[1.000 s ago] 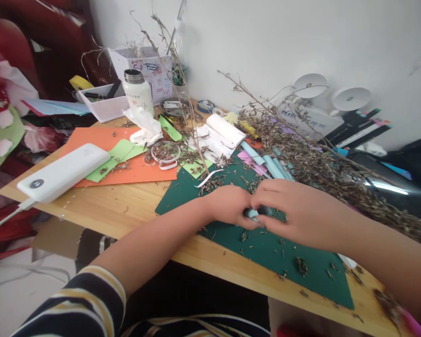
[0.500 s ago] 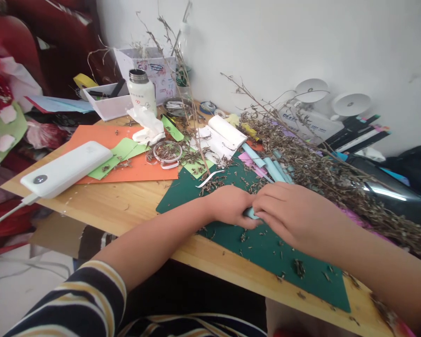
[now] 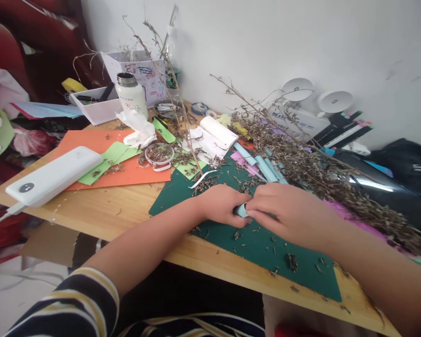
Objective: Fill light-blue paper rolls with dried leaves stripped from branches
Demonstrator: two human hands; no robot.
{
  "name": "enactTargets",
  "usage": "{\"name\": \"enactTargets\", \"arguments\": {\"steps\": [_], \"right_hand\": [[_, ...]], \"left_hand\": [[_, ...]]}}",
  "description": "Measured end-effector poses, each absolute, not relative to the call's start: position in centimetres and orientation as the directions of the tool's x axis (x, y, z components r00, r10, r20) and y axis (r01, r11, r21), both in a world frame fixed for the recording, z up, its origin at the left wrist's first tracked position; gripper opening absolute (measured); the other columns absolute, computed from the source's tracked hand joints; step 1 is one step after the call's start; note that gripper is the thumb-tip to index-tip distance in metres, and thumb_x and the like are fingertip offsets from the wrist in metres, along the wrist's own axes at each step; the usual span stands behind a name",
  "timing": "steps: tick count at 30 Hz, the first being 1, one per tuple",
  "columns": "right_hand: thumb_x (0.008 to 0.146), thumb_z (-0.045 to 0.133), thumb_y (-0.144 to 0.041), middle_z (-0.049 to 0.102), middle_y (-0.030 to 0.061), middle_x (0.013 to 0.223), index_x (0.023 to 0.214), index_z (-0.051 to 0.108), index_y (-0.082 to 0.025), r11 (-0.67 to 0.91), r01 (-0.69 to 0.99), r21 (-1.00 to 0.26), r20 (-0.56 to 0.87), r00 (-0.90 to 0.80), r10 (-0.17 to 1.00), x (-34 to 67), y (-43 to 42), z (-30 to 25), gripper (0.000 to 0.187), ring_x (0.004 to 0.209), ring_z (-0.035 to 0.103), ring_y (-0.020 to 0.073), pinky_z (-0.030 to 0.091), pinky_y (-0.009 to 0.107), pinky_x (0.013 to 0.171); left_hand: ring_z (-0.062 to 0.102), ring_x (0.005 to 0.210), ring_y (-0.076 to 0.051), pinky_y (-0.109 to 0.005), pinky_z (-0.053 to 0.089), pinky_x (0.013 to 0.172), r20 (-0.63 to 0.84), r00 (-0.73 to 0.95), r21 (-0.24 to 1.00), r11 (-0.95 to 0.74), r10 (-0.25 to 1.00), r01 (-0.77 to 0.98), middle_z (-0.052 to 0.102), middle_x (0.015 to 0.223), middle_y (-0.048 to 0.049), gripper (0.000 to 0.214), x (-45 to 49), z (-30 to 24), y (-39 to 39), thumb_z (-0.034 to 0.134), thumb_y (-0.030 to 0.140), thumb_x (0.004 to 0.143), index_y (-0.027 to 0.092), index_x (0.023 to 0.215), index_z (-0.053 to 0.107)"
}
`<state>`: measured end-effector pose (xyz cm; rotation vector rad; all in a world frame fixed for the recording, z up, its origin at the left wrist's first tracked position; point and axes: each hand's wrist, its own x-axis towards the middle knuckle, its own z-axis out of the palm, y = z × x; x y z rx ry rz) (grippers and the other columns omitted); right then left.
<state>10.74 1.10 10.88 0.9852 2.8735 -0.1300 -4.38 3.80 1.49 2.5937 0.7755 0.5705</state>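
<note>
- The person's left hand (image 3: pixel 224 206) has its grip clamped around a light-blue tube (image 3: pixel 242 211), with thumb and fingers wrapped about it; only a short stretch of the tube shows.
- The tube is held between the two hands, above the green mat (image 3: pixel 259 250) near the front edge of the wooden desk (image 3: pixel 126 210).
- The right hand (image 3: pixel 287 210) reaches in at the tube's right end, its grip drawn together, thumb close to the fingers; whether it pinches anything is hidden, so one cannot tell.
- Bits of dried leaf lie scattered over the mat, with a darker clump (image 3: pixel 292 262) near its right end.
- Just beyond the hands, more light-blue rolls (image 3: pixel 266 168) lie side by side, next to a pink paper (image 3: pixel 244 162).
- A heap of dried stalks (image 3: pixel 301 161) spreads along the right side of the desk, thin twigs rising toward the wall.
- A white roll (image 3: pixel 218 132) lies partly unrolled behind the mat.
- To its left, a clear round container (image 3: pixel 159 153) holds leaf bits.
- Farther left, a white power bank (image 3: pixel 54 175) lies partly on a green paper strip (image 3: pixel 107 164), beside an orange sheet (image 3: pixel 143 176).
</note>
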Motion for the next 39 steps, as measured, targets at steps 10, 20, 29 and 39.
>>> {"name": "enactTargets", "arguments": {"steps": [10, 20, 29, 39], "right_hand": [[0.076, 0.041, -0.040, 0.066, 0.0056, 0.090, 0.082, 0.064, -0.022, 0.114, 0.977, -0.178, -0.022, -0.119, 0.993, 18.1, 3.1, 11.8, 0.030, 0.076, 0.059, 0.0196, 0.044, 0.029, 0.062], [0.082, 0.030, -0.035, 0.065, 0.0105, 0.078, 0.085, 0.063, -0.019, 0.010, 0.985, 0.174, -0.108, 0.009, 0.994, 18.5, 5.7, 2.4, 0.036, 0.062, 0.059, 0.0195, 0.031, 0.024, 0.041], [0.079, 0.036, -0.037, 0.060, 0.0073, 0.071, 0.080, 0.062, -0.017, 0.107, 0.990, 0.088, 0.153, -0.119, 0.981, 20.2, 5.3, 4.5, 0.032, 0.054, 0.053, 0.0159, 0.033, 0.024, 0.041], [0.081, 0.037, -0.027, 0.054, 0.0058, 0.079, 0.094, 0.051, -0.024, 0.282, 0.817, -0.503, 0.476, -0.011, 0.880, 16.3, 3.2, 7.4, 0.019, 0.074, 0.053, 0.0209, 0.042, 0.036, 0.065]], "left_hand": [[0.045, 0.052, -0.010, -0.020, 0.027, 0.046, 0.269, 0.803, 0.555, -0.767, 0.532, 0.322, 0.052, 0.056, 0.0036, 0.022, -4.7, 1.5, 4.1, 0.047, 0.039, 0.069, 0.018, 0.062, 0.042], [0.042, 0.054, -0.009, -0.020, 0.028, 0.049, 0.268, 0.827, 0.592, -0.762, 0.494, 0.263, 0.049, 0.058, 0.0034, 0.024, -4.9, 1.7, 4.2, 0.044, 0.040, 0.072, 0.018, 0.062, 0.040], [0.048, 0.066, -0.011, -0.021, 0.037, 0.059, 0.295, 0.838, 0.617, -0.761, 0.459, 0.200, 0.053, 0.074, -0.0006, 0.019, -4.9, 1.2, 4.3, 0.044, 0.037, 0.073, 0.018, 0.069, 0.046], [0.049, 0.064, -0.012, -0.022, 0.039, 0.060, 0.298, 0.831, 0.652, -0.736, 0.471, 0.183, 0.056, 0.072, -0.0016, 0.017, -4.5, 1.1, 4.2, 0.045, 0.034, 0.070, 0.017, 0.065, 0.045]]}}
